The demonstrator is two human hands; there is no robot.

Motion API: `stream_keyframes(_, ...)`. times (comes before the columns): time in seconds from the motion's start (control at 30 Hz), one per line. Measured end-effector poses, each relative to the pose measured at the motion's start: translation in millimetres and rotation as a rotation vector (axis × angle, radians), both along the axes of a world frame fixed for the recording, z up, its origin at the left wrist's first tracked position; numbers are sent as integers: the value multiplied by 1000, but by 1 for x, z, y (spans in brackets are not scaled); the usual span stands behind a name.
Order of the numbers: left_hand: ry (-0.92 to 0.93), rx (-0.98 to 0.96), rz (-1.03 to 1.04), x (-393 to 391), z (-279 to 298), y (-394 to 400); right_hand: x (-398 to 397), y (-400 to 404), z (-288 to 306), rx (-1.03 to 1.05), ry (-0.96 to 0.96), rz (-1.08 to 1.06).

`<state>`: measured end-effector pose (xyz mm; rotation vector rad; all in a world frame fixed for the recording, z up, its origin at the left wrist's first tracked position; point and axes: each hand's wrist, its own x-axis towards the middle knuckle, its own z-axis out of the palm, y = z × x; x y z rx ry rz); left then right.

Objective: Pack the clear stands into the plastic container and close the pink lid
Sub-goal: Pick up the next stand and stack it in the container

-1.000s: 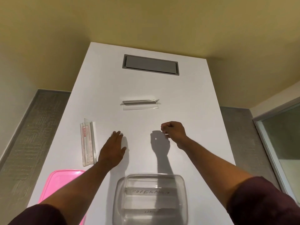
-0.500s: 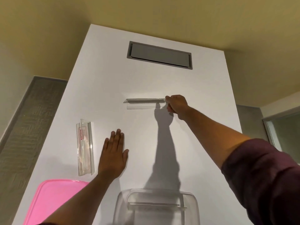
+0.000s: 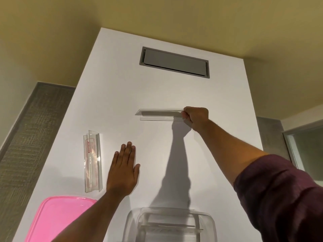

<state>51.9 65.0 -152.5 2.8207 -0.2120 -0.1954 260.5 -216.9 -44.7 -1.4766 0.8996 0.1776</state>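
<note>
A clear stand [image 3: 158, 115] lies crosswise at mid-table, and my right hand [image 3: 196, 117] is closed on its right end. A second clear stand [image 3: 92, 161] with red print lies lengthwise on the left, just beside my left hand [image 3: 124, 169], which rests flat on the table with nothing in it. The clear plastic container [image 3: 170, 224] stands at the near edge with at least one clear stand inside. The pink lid [image 3: 57, 219] lies flat at the near left, partly under my left forearm.
The white table [image 3: 157, 84] has a grey recessed hatch [image 3: 174, 62] near its far end. Grey carpet runs along both long sides, and a glass panel [image 3: 305, 151] stands at the right. Yellow wall lies beyond the table's far edge.
My right hand reached forward from mid-table and closed on the right end of the far stand. My left hand stayed flat in place. The view shifted forward.
</note>
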Motion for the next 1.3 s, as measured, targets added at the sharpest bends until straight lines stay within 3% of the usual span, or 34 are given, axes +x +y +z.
stream_keyframes(0.1, 33, 13, -8, 1, 4, -1, -21, 1, 8, 55, -109, -51)
stream_keyframes(0.3, 218, -45, -9, 11, 31, -2, -78, 5, 29, 153, -120, -108)
stream_keyframes(0.43, 346, -407, 187, 8, 67, -12, -126, 0, 42, 256, -165, -91)
stream_keyframes(0.57, 220, -737, 455, -7, 107, -26, -179, -11, 60, 254, -203, 19)
stream_keyframes(0.67, 133, -850, 486, -14, 138, -25, -225, -23, 68, 250, -205, 57)
stream_keyframes(0.8, 37, -665, 155, -28, 170, -16, -286, -37, 73, 285, -225, 77)
stream_keyframes(0.93, 259, -490, -130, -52, 188, -21, -331, -50, 78, 297, -231, 75)
stream_keyframes(1.07, 269, -349, -232, -82, 194, -36, -357, -61, 81, 273, -235, 91)
stream_keyframes(1.3, 193, -339, -235, -126, 203, -41, -392, -63, 86, 152, -248, 196)
